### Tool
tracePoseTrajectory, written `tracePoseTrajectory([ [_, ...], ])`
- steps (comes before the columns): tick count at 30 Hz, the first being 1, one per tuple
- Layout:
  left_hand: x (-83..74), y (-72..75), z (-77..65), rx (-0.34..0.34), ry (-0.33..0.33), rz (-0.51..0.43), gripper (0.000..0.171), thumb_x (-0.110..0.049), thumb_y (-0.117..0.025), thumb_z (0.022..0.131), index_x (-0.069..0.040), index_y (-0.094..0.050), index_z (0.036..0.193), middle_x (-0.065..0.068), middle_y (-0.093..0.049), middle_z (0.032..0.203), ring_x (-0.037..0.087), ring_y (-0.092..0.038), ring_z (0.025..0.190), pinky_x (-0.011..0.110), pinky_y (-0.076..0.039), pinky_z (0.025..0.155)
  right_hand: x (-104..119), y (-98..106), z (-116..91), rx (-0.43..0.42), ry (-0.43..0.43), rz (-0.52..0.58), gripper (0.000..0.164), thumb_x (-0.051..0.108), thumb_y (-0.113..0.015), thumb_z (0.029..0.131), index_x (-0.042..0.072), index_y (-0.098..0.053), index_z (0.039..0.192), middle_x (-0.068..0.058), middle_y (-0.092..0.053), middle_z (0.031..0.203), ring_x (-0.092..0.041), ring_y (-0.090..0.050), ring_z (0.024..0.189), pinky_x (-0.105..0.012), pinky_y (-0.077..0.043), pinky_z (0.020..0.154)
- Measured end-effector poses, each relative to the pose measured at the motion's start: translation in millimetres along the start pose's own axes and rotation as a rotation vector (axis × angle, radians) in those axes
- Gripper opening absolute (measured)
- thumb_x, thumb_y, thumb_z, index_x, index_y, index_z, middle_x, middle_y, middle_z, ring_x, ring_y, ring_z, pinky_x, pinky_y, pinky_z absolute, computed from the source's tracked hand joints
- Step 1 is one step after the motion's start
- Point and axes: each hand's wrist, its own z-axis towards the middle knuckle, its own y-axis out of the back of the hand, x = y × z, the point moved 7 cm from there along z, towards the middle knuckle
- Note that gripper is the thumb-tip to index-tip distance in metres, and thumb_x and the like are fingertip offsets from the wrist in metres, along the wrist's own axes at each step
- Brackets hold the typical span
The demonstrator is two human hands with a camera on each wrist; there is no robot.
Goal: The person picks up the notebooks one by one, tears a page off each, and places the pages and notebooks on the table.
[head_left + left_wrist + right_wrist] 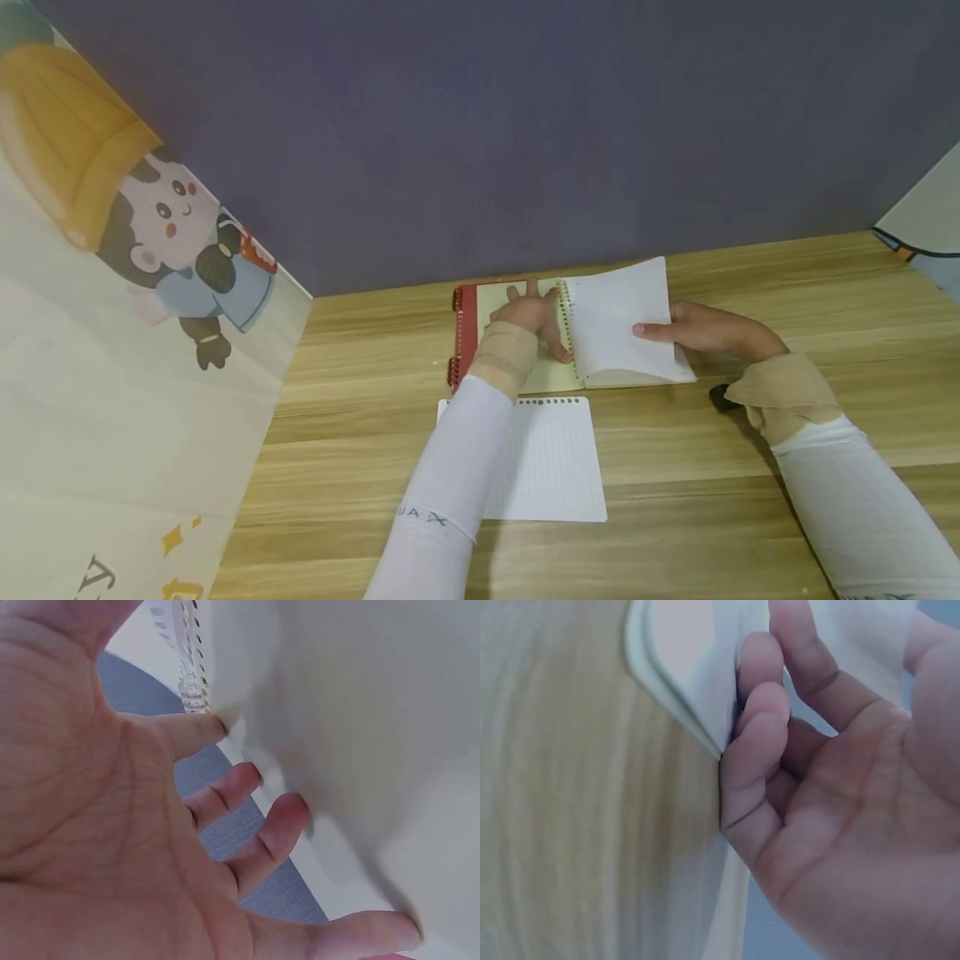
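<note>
A spiral-bound notebook (pixel 551 384) lies open near the back of the table, cream on its left side and white pages on its right. My left hand (pixel 525 317) rests on the cream side with fingers spread, close to the wire binding. In the left wrist view, its fingertips (pixel 285 814) touch the pale surface. On the other side, my right hand (pixel 708 327) pinches the outer edge of a white page (pixel 615 312), thumb on top, and the page stands partly raised. The right wrist view shows curled fingers (pixel 754 761) beside the notebook's page corners (pixel 679 675).
A red cover with red binding (pixel 467 325) shows under the notebook's left side. In front lies a loose lined sheet (pixel 555 467) with punched holes, partly behind my left sleeve. A dark wall (pixel 525 150) stands behind the wooden table (pixel 360 433). A small black object (pixel 722 397) is by the right wrist.
</note>
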Motion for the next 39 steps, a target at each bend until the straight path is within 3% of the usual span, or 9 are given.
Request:
tracePoseTrajectory([
  [1,0.2,-0.4,0.4,-0.005,-0.003,-0.003,0.126,-0.048,-0.092,0.069,-0.039,-0.01,0.165,0.001,0.011,0.174,0.039,-0.007,0.16,0.062,-0.039,0.114,0,0,0,0.004,0.01,0.009,0.056,0.049,-0.05,0.106,0.006,-0.059,0.139,-0.011,-0.067,0.133,-0.023,-0.06,0.124,-0.042,-0.048,0.105],
  [4,1.4,-2.6,1.6,-0.019,-0.018,-0.022,0.126,-0.048,-0.092,0.07,-0.038,-0.01,0.165,0.001,0.011,0.174,0.04,-0.008,0.159,0.064,-0.037,0.114,-2,1,-1,0.011,0.013,0.041,0.059,0.049,-0.052,0.105,0.006,-0.054,0.144,-0.014,-0.063,0.141,-0.026,-0.057,0.13,-0.044,-0.047,0.106],
  [10,3.9,-7.6,1.0,-0.078,-0.085,-0.085,0.118,-0.045,-0.093,0.07,-0.032,-0.022,0.164,0.0,0.004,0.175,0.043,-0.006,0.159,0.079,-0.03,0.109,-7,3,-1,0.026,0.082,0.128,0.067,0.029,-0.065,0.101,-0.003,-0.035,0.152,-0.021,-0.062,0.135,-0.019,-0.064,0.115,-0.031,-0.054,0.092],
  [15,5.3,-9.8,-0.5,-0.135,-0.115,-0.07,0.107,-0.05,-0.091,0.071,-0.027,-0.036,0.159,-0.004,-0.016,0.171,0.036,-0.01,0.16,0.079,-0.033,0.108,-9,3,-3,0.036,0.087,0.155,0.069,0.026,-0.062,0.103,-0.005,-0.028,0.155,-0.024,-0.06,0.137,-0.017,-0.064,0.113,-0.028,-0.054,0.09],
  [18,6.2,-11.8,-1.6,-0.131,-0.112,-0.062,0.106,-0.052,-0.09,0.072,-0.029,-0.035,0.16,-0.005,-0.018,0.17,0.035,-0.01,0.16,0.078,-0.032,0.109,-8,3,-4,0.043,0.089,0.15,0.071,0.027,-0.061,0.103,-0.004,-0.025,0.157,-0.025,-0.057,0.142,-0.018,-0.063,0.116,-0.028,-0.054,0.09],
  [26,11.4,-15.9,-3.4,-0.137,-0.112,-0.069,0.107,-0.051,-0.088,0.076,-0.028,-0.03,0.162,-0.004,-0.017,0.171,0.034,-0.01,0.159,0.079,-0.029,0.11,-5,0,-2,0.009,0.079,0.074,0.071,0.034,-0.067,0.1,-0.002,-0.036,0.153,-0.021,-0.059,0.142,-0.022,-0.061,0.123,-0.029,-0.051,0.095],
  [29,11.9,-16.2,-3.0,-0.15,-0.125,-0.068,0.106,-0.051,-0.087,0.076,-0.027,-0.031,0.162,-0.003,-0.021,0.169,0.035,-0.012,0.158,0.08,-0.03,0.108,-3,-2,0,0.003,0.083,0.055,0.068,0.032,-0.069,0.098,-0.003,-0.041,0.149,-0.019,-0.064,0.135,-0.022,-0.064,0.117,-0.031,-0.052,0.093],
  [35,10.7,-16.3,-4.3,-0.168,-0.142,-0.056,0.102,-0.052,-0.085,0.078,-0.025,-0.033,0.161,-0.001,-0.03,0.165,0.034,-0.019,0.155,0.08,-0.031,0.108,8,-9,-8,0.017,0.132,0.041,0.07,0.023,-0.069,0.099,-0.008,-0.033,0.151,-0.022,-0.063,0.132,-0.022,-0.065,0.112,-0.031,-0.054,0.089],
  [39,11.1,-18.2,-6.8,-0.165,-0.15,-0.071,0.099,-0.051,-0.084,0.08,-0.024,-0.033,0.161,0.001,-0.031,0.165,0.036,-0.018,0.155,0.08,-0.028,0.11,7,-14,-15,0.003,0.111,0.006,0.067,0.026,-0.068,0.1,-0.007,-0.036,0.148,-0.016,-0.068,0.118,-0.016,-0.066,0.095,-0.029,-0.055,0.078],
])
